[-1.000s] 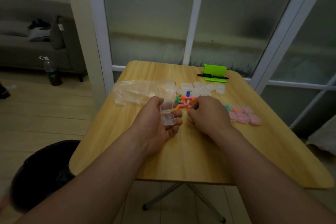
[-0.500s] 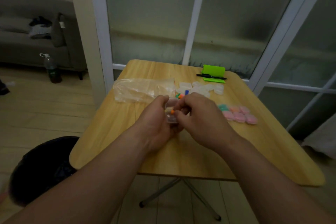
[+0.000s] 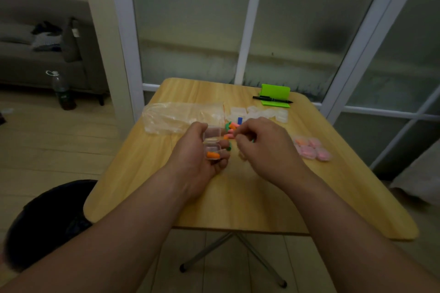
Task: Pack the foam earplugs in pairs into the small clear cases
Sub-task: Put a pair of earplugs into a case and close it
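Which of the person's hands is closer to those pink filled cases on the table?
The right hand. It hovers just left of the pink cases, by the loose earplugs. The left hand is farther left, beyond it, holding an open clear case.

Left hand grips open clear case, orange earplug inside. Right hand curls its fingers at loose earplugs just beyond both hands; grip unclear. Filled cases lie right of it on counter.
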Demonstrator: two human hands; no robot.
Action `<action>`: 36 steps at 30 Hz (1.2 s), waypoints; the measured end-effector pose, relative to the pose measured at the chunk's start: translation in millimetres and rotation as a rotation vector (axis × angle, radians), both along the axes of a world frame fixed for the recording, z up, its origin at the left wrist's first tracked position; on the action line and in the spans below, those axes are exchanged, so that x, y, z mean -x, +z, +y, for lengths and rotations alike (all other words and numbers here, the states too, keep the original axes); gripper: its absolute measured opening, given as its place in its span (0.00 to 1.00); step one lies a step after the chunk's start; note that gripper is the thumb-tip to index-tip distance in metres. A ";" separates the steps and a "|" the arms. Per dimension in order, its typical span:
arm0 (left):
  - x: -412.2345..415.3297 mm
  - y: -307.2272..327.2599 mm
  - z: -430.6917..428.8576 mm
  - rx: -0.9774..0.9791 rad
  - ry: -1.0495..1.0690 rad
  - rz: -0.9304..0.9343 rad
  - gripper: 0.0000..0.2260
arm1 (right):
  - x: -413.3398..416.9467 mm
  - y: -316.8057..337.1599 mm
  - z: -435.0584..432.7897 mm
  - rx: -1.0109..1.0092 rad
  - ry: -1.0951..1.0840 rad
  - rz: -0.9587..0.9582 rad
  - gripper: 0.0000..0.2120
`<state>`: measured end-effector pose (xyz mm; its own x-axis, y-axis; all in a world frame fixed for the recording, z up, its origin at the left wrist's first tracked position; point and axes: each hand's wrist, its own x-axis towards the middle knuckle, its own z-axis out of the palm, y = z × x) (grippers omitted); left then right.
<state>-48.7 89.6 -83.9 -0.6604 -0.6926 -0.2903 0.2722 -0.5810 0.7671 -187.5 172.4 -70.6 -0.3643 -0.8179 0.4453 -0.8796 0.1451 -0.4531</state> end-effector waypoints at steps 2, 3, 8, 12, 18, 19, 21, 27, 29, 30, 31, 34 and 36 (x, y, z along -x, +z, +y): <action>-3.5 0.5 -4.4 0.010 0.111 -0.027 0.19 | 9.7 -4.5 -5.7 -0.022 -0.098 -0.025 0.06; -5.3 1.1 -6.0 0.013 0.149 -0.033 0.19 | 12.4 -8.0 -8.9 -0.049 -0.129 -0.027 0.06; -14.2 2.5 -12.0 0.016 0.199 -0.038 0.18 | 9.0 -22.8 -29.7 -0.105 -0.171 0.025 0.08; -18.3 5.1 -16.0 0.018 0.206 -0.025 0.18 | 2.6 -29.8 -47.6 -0.114 -0.213 0.058 0.09; -17.3 6.7 -17.5 0.018 0.209 -0.018 0.18 | -4.4 -33.5 -55.7 -0.171 -0.258 0.081 0.10; -16.7 7.2 -17.0 0.015 0.207 -0.014 0.18 | -5.1 -33.3 -56.5 -0.172 -0.262 0.081 0.10; -15.6 7.9 -15.8 0.011 0.200 -0.010 0.18 | -6.2 -32.7 -57.2 -0.169 -0.266 0.082 0.08; -15.5 6.6 -14.6 0.026 0.199 -0.028 0.18 | -8.1 -29.7 -54.4 -0.113 -0.253 0.009 0.03; -16.2 5.5 -15.0 0.028 0.195 -0.029 0.18 | -8.7 -29.7 -54.1 -0.097 -0.249 -0.008 0.03; -16.4 4.8 -15.2 0.028 0.192 -0.031 0.18 | -8.9 -29.4 -53.1 -0.090 -0.242 -0.015 0.03; -16.4 4.6 -15.2 0.028 0.189 -0.033 0.18 | -9.4 -28.9 -52.2 -0.079 -0.231 -0.022 0.03; -16.0 4.4 -13.7 0.026 0.174 -0.039 0.18 | -7.7 -26.0 -48.5 -0.012 -0.177 -0.085 0.05; -16.0 4.8 -12.5 0.026 0.179 -0.052 0.18 | -4.5 -23.2 -45.4 0.028 -0.151 -0.133 0.06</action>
<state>-32.7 77.0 -79.0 -0.5104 -0.8055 -0.3011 0.3293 -0.5066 0.7968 -183.0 127.0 -93.9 -0.5387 -0.7377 0.4070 -0.7811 0.2562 -0.5695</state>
